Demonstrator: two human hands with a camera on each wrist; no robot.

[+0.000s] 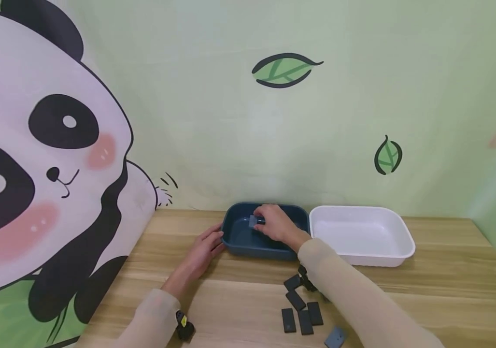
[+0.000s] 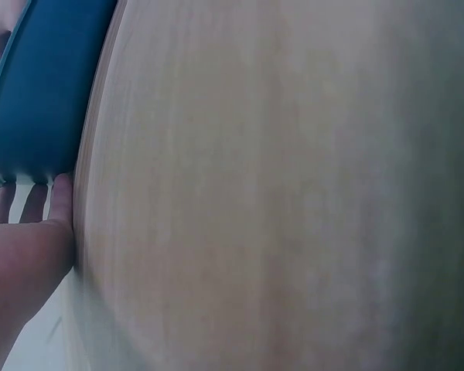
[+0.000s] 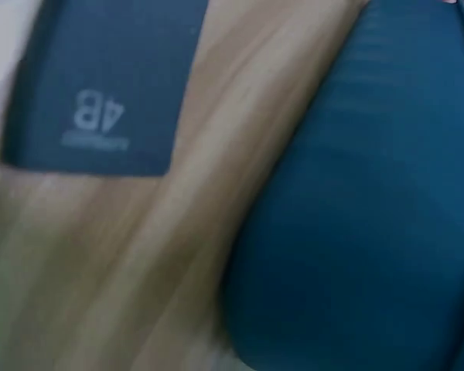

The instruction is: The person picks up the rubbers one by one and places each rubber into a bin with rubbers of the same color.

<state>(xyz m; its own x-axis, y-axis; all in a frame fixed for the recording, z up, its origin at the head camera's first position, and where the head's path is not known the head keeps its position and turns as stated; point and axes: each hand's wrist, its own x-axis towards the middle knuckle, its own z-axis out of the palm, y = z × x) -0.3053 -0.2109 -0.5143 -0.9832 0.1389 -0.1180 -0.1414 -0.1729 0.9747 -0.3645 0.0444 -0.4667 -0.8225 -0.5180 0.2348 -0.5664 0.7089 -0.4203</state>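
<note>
Inside the dark blue tray (image 1: 256, 252), my right hand (image 1: 276, 224) pinches a small blue-grey eraser (image 1: 253, 221) between thumb and fingers, above the tray floor. My left hand (image 1: 204, 249) touches the tray's left end with its fingertips. In the left wrist view the extended fingers of the left hand (image 2: 23, 263) meet the tray's end wall (image 2: 50, 93). Several black erasers (image 1: 289, 320) lie on the table below the right forearm, with one blue-grey eraser (image 1: 335, 337) nearest me. A dark eraser (image 3: 108, 85) marked 4B shows in the right wrist view.
A white tray (image 1: 362, 261) stands against the right side of the blue one. Both sit at the back of the wooden table (image 1: 239, 304), before a green wall cloth (image 1: 213, 121) printed with a panda and leaves.
</note>
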